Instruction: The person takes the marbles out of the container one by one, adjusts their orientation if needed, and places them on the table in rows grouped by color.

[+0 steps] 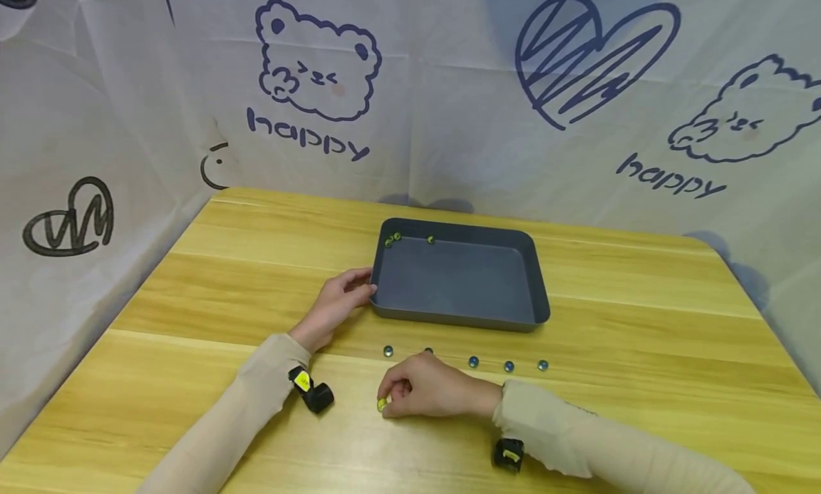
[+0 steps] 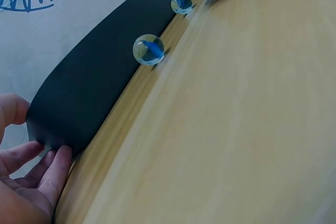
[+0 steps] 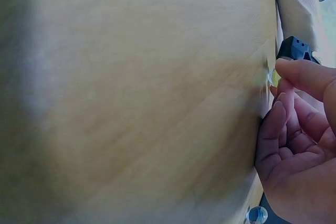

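Observation:
My right hand (image 1: pixel 426 388) pinches a yellow glass marble (image 1: pixel 383 404) between thumb and fingertips, low over the wooden table; the right wrist view shows only a sliver of this marble (image 3: pixel 275 77). At the dark grey tray (image 1: pixel 458 284), my left hand (image 1: pixel 333 305) holds the left side, thumb at the rim and fingers against the outer wall. Inside the tray's far left part lie a few yellow-green marbles (image 1: pixel 430 240). Several clear marbles with blue cores (image 1: pixel 473 361) form a row in front of the tray, one partly hidden behind my right hand.
The wooden table (image 1: pixel 192 294) runs back to a white cloth (image 1: pixel 449 88) with drawn bears and hearts. Each sleeve carries a strapped black wrist camera (image 1: pixel 311 390). In the left wrist view, two blue-core marbles (image 2: pixel 149 50) stand close to the tray's near wall.

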Available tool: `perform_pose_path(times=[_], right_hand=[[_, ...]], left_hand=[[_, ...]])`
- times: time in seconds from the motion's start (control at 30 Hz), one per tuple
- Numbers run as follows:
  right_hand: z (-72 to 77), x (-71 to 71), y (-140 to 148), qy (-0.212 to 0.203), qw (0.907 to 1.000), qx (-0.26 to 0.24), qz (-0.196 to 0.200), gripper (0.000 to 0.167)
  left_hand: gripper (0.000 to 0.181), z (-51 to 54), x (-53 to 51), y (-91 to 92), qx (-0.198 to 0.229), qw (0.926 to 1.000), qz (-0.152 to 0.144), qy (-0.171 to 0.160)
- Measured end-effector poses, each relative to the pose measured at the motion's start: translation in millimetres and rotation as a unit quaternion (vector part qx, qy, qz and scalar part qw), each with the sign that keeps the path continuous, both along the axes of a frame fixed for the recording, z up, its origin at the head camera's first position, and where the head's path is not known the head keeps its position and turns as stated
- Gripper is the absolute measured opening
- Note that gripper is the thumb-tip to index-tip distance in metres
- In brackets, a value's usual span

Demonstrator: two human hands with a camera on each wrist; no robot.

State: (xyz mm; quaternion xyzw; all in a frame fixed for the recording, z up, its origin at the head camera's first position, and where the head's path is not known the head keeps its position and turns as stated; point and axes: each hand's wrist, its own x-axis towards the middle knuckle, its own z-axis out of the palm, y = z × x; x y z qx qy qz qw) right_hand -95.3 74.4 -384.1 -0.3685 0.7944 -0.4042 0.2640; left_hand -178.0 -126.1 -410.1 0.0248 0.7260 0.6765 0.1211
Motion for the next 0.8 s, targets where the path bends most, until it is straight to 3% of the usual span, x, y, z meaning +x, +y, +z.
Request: perform_pose_path(times=[0.8], right_hand=[[-0.3, 2.2, 1.5, -0.015, 0.9998, 0.008, -0.014, 0.011]], left_hand=[[0.049, 0.1, 0.0, 1.2, -0.002, 1.0000, 0.003, 0.002]])
